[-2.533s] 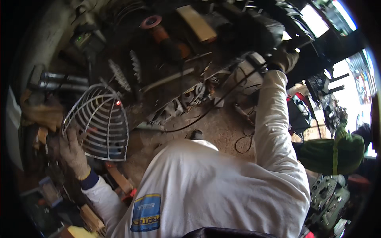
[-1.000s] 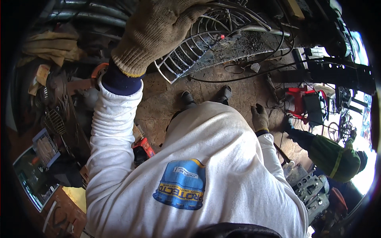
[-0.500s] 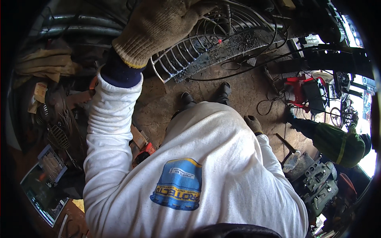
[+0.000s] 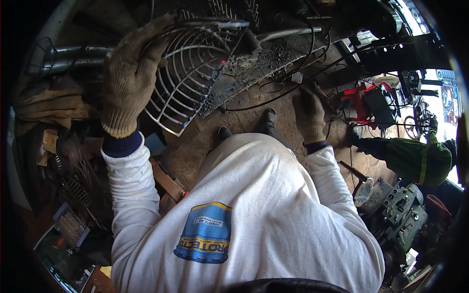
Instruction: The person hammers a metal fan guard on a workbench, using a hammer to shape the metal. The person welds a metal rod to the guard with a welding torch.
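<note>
My left hand [image 4: 128, 80], in a brown knit glove, is closed on the left side of a curved metal wire grille [image 4: 188, 80]. The grille is tilted up, overlapping the littered metal worktop [image 4: 266, 61]. A small spot glows red where its bars meet the straight edge. Its far end is partly lost among dark things. Lower and to the right, my gloved right hand [image 4: 310, 116] is held out over the floor beside the worktop. Its fingers are dark and blurred, so their grip cannot be made out.
Dark cables run off the worktop to the right. Beyond them are a red plastic chair [image 4: 357, 105] and a person in a green jacket [image 4: 415, 161]. A grey machine part [image 4: 403, 212] stands at lower right. Brown cloth [image 4: 53, 107] and metal scrap lie at left.
My left hand has moved left and toward me, bringing the grille with it and tilting it. My right hand has risen from beside my body and reached forward.
</note>
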`<state>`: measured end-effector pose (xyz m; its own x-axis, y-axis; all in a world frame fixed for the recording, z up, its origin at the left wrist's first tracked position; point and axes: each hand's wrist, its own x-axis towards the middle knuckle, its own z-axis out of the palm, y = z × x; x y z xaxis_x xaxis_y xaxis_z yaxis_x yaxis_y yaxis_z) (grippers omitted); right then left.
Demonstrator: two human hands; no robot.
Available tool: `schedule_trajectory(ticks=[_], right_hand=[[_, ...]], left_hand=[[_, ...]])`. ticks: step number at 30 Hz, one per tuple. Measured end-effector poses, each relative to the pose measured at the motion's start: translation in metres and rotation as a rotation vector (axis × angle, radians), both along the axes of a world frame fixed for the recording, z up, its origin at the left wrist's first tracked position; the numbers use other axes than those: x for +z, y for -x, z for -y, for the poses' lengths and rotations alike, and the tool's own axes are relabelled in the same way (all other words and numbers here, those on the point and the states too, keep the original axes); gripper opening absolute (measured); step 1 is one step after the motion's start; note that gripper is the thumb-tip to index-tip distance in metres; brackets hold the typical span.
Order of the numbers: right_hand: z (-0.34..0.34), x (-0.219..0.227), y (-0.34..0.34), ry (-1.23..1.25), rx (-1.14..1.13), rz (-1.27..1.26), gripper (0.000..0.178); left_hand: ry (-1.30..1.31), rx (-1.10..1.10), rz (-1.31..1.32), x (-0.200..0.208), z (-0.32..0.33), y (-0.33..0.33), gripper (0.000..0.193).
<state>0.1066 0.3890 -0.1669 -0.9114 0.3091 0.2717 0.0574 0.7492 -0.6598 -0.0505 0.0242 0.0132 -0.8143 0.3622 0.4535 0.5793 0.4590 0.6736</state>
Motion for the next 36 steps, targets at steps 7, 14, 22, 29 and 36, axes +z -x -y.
schedule_trajectory(ticks=[7,14,22,29,36], right_hand=[[0.008,0.078,0.125,-0.266,0.225,0.001,0.042],[-0.001,0.074,0.189,-0.527,0.593,0.163,0.049],[-0.016,0.049,0.215,-0.524,0.728,0.160,0.048],[-0.038,0.045,0.224,-0.422,0.810,-0.354,0.038],[-0.038,0.074,0.234,0.268,0.632,-0.935,0.036]], left_hand=[[0.070,0.132,0.011,0.005,-0.011,-0.014,0.027],[0.165,0.131,0.017,0.012,-0.025,-0.012,0.029],[0.130,0.281,0.212,0.014,-0.040,-0.005,0.031],[0.356,0.353,0.086,0.022,-0.027,-0.011,0.036],[0.159,0.268,0.084,0.010,-0.028,-0.006,0.033]])
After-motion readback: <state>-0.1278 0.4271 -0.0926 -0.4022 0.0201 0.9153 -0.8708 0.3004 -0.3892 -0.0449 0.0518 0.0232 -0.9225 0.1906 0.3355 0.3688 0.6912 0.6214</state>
